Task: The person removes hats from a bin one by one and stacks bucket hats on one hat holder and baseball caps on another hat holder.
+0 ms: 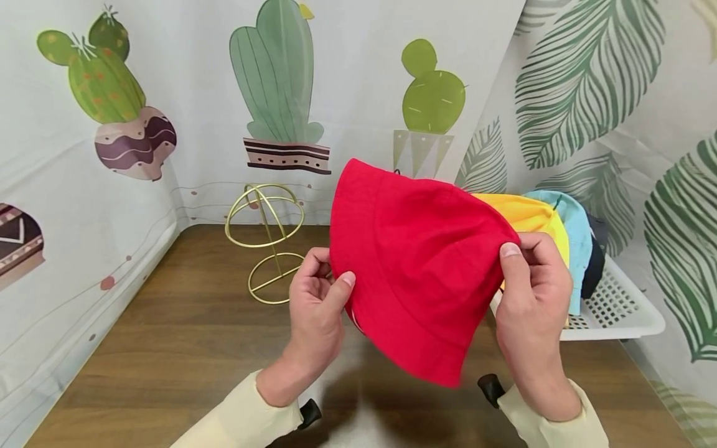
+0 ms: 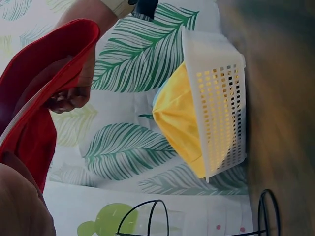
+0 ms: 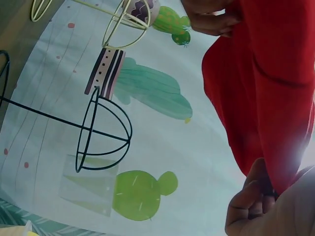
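Note:
A red bucket hat [image 1: 420, 261] is held up above the table, tilted, between both hands. My left hand [image 1: 319, 305] pinches its brim on the left, thumb on the outer face. On the crown's right side my right hand [image 1: 532, 292] pinches the fabric between thumb and fingers. The left wrist view shows the hat [image 2: 29, 93] from its open side, with the right hand [image 2: 74, 98] beyond it. In the right wrist view the fingers grip the lower tip of the red cloth [image 3: 270, 98].
A gold wire hat stand [image 1: 263, 252] stands back left on the wooden table [image 1: 168, 348]. Behind the hat, a black wire stand [image 3: 103, 130] shows in the right wrist view. At right, a white basket [image 1: 622, 305] holds yellow [image 1: 521, 214], light blue [image 1: 574, 230] and dark hats. Printed curtains hang behind.

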